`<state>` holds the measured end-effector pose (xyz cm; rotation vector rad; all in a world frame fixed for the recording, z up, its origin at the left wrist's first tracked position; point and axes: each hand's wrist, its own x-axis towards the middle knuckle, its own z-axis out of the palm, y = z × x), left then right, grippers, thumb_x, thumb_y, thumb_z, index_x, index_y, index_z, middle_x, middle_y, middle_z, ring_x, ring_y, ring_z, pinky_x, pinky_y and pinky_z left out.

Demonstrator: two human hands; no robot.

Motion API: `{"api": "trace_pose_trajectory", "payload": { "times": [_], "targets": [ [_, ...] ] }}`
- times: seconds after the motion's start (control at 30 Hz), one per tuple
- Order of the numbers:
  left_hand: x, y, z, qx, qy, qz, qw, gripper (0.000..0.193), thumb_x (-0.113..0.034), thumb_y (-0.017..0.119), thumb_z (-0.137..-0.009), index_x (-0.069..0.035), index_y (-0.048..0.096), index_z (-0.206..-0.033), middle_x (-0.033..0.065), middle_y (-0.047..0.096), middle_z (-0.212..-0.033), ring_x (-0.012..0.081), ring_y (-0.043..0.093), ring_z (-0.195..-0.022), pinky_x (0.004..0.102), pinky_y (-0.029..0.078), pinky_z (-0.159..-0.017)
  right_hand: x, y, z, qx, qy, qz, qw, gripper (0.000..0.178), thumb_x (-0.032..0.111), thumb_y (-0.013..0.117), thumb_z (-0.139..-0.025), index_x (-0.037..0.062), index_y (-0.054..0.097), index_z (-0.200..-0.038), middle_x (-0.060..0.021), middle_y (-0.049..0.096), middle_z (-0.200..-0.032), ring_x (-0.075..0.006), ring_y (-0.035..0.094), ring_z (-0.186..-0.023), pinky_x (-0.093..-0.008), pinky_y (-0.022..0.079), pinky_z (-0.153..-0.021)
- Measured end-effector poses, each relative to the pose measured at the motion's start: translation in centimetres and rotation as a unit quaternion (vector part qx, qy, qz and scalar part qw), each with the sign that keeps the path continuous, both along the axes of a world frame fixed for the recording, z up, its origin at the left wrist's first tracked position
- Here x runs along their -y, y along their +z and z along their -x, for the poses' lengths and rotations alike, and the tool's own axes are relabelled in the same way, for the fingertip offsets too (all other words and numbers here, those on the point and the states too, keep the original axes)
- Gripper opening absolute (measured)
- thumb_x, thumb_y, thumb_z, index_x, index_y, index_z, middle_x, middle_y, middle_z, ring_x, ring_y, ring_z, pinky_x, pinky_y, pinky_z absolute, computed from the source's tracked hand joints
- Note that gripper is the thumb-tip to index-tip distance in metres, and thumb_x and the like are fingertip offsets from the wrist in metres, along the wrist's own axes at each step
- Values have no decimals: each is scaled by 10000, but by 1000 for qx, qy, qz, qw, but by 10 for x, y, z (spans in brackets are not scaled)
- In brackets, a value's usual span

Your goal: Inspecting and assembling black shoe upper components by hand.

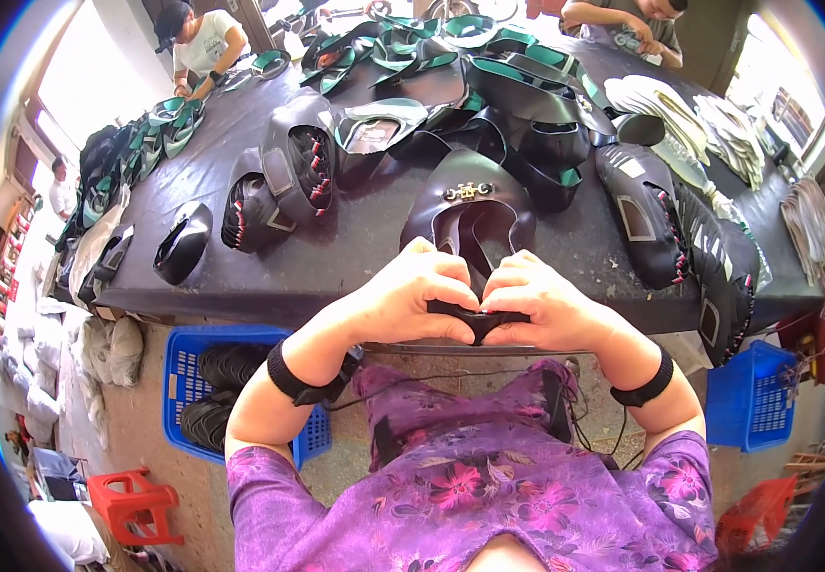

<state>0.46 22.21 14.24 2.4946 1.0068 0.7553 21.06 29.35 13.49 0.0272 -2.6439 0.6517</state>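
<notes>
A black leather shoe upper (504,183) with a gold chain-like ornament (470,192) lies at the table's front edge, its toe pointing away from me. My left hand (424,297) pinches the near back end of the upper, thumb below and fingers curled above. My right hand (538,303) grips the same end from the other side, its fingertips meeting those of my left. What lies between the fingertips is mostly hidden. Beyond the upper, loose black uppers with green lining (527,81) form a heap. A single black upper (182,246) sits to the left.
Bundled black uppers (312,162) stand left of centre, with more bundles (637,214) at right. Pale flat pieces (656,107) are stacked at far right. Blue baskets (172,381) and a red stool (136,500) are on the floor. Two people work across the table (365,253).
</notes>
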Motion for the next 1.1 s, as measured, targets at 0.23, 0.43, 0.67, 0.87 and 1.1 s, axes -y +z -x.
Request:
{"api": "trace_pose_trajectory", "payload": {
  "times": [0.23, 0.43, 0.67, 0.87, 1.1],
  "targets": [
    [-1, 9, -2, 65, 17, 56, 996, 280, -267, 757, -611, -111, 635, -810, -9, 563, -786, 184, 481, -758, 322, 336, -740, -3, 11, 0, -21, 13, 30, 999, 263, 272, 669, -722, 70, 564, -853, -41, 506, -811, -212, 466, -789, -324, 329, -743],
    [-2, 9, -2, 78, 25, 73, 994, 302, -255, 775, -592, -102, 633, -811, 4, 569, -792, 197, 477, -769, 332, 359, -715, -4, 11, 0, -27, 16, 30, 999, 258, 251, 664, -728, 68, 557, -876, -46, 504, -815, -212, 461, -802, -324, 327, -745],
    [-3, 8, -3, 103, 24, 85, 991, 299, -244, 779, -599, -81, 623, -796, 17, 576, -784, 194, 493, -766, 327, 366, -710, -8, 9, 0, -29, 23, 40, 999, 275, 259, 675, -717, 66, 570, -881, -44, 506, -810, -213, 463, -802, -324, 332, -742],
    [-4, 10, -10, 157, 8, 98, 983, 246, -182, 767, -628, -68, 618, -787, 23, 576, -754, 181, 505, -727, 311, 366, -702, -14, 16, -3, -11, 21, 73, 997, 299, 275, 682, -710, 58, 577, -887, -66, 514, -825, -234, 472, -831, -333, 348, -760],
    [-6, 7, -12, 200, 11, 106, 974, 201, -151, 746, -650, -48, 612, -758, 24, 546, -694, 153, 489, -673, 289, 360, -639, -15, 19, -1, -5, 2, 102, 995, 324, 243, 736, -657, 39, 580, -855, -62, 555, -843, -230, 508, -809, -326, 383, -738]
  ]
}}
